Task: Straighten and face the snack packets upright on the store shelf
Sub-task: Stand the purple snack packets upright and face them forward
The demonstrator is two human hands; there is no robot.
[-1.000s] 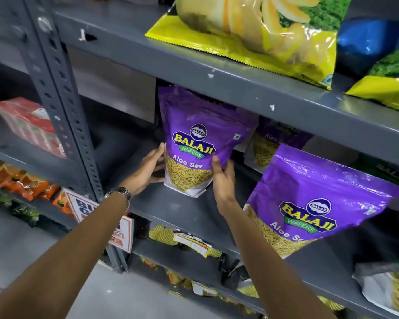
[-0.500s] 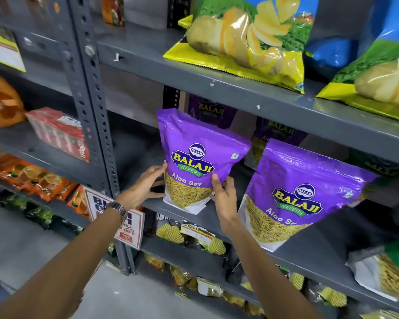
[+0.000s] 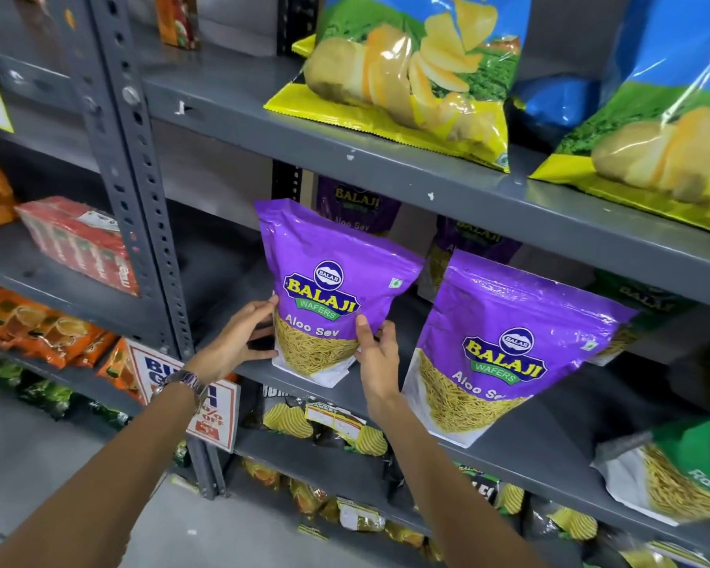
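Observation:
A purple Aloo Sev packet (image 3: 328,280) stands upright, label forward, near the front edge of the grey middle shelf (image 3: 550,440). My left hand (image 3: 238,338) holds its lower left edge, thumb on the front. My right hand (image 3: 378,354) grips its lower right edge, thumb on the face. A second purple Aloo Sev packet (image 3: 509,342) stands just right of my right hand, leaning to the right. Two more purple packets (image 3: 357,207) stand in shadow behind them.
Large yellow chip bags (image 3: 406,84) lie on the upper shelf. A green and white packet (image 3: 681,477) lies at the right of the middle shelf. A perforated steel upright (image 3: 140,190) stands left, with red boxes (image 3: 78,243) beyond. A sale sign (image 3: 206,407) hangs below.
The purple packet between my hands has come forward toward the shelf's front edge and stands a little straighter. Both hands kept their hold on its lower edges. The view has pulled back.

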